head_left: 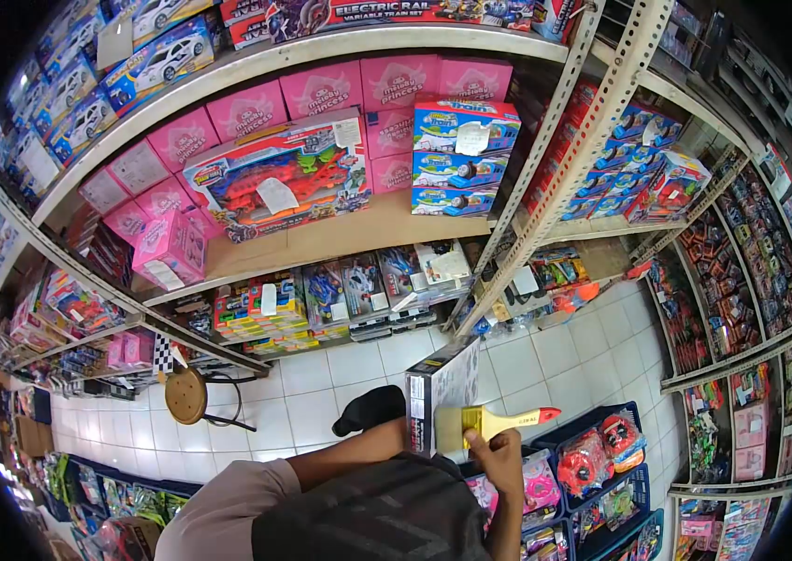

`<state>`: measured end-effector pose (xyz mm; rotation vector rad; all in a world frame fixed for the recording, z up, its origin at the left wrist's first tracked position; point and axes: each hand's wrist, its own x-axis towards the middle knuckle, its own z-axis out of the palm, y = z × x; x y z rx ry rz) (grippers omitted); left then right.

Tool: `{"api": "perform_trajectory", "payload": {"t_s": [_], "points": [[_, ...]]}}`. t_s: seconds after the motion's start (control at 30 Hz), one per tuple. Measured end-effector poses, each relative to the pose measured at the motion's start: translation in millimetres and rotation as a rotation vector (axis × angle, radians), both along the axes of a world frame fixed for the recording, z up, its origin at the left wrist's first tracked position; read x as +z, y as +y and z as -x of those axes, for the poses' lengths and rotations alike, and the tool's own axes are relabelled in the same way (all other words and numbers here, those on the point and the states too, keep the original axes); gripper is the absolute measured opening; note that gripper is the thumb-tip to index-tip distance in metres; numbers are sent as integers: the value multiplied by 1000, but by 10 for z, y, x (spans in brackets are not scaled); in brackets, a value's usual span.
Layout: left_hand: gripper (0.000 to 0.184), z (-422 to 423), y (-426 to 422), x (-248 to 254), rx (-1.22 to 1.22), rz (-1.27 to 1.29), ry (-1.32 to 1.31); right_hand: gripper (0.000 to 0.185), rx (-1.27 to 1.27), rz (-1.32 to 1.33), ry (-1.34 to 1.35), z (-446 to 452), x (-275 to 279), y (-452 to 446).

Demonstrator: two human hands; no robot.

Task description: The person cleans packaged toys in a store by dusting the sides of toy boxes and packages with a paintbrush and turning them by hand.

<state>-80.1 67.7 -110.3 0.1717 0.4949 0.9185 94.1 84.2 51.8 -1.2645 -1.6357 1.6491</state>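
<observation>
A boxed item (441, 391) with a dark side and a pale front is held upright before my body. My left hand is hidden behind this box, where my left forearm (349, 451) ends. In my right hand (497, 454) is a paint brush (506, 420) with a yellow ferrule and a cream handle tipped red. The brush's bristles lie against the side of the box. My right fingers are wrapped round the brush near its ferrule.
Ahead stands a metal shelf (340, 229) with pink boxes (324, 89), a red toy box (274, 178) and train boxes (461, 157). A round stool (186, 395) is at left. Blue baskets (609, 486) of toys are at lower right. More shelves line the right side.
</observation>
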Motion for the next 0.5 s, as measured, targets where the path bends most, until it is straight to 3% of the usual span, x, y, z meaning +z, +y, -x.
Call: {"api": "perform_trajectory", "payload": {"t_s": [0.03, 0.07, 0.13, 0.17, 0.2, 0.27, 0.3, 0.37, 0.4, 0.43, 0.5], "points": [[49, -18, -5, -36, -63, -89, -76, 35, 0, -1, 0, 24, -35, -15], [50, -59, 15, -55, 27, 71, -91, 36, -53, 19, 51, 46, -98, -31], [48, 22, 7, -202, -63, 22, -489, 37, -202, -4, 71, 120, -146, -75], [48, 70, -25, 251, 35, 379, -425, 37, -206, -4, 72, 133, -201, -78], [48, 105, -33, 235, 31, 378, -423, 37, -273, 7, 73, 142, -296, -71], [51, 169, -19, 87, -69, -18, -576, 37, -284, -10, 29, 105, -314, -92], [51, 186, -20, -20, -81, -15, -573, 37, -295, -11, 32, 97, -330, -108], [59, 229, -42, -292, 49, 50, -164, 36, -162, 43, 118, 101, -392, -164], [59, 182, -25, 690, 3, 78, 167, 34, -198, -19, 27, 61, -622, -196], [59, 233, -15, 572, -11, 70, 172, 34, -212, -25, 32, 112, -561, -168], [59, 357, -48, 153, -39, 282, -720, 33, -275, 12, 55, 251, -353, -60]]}}
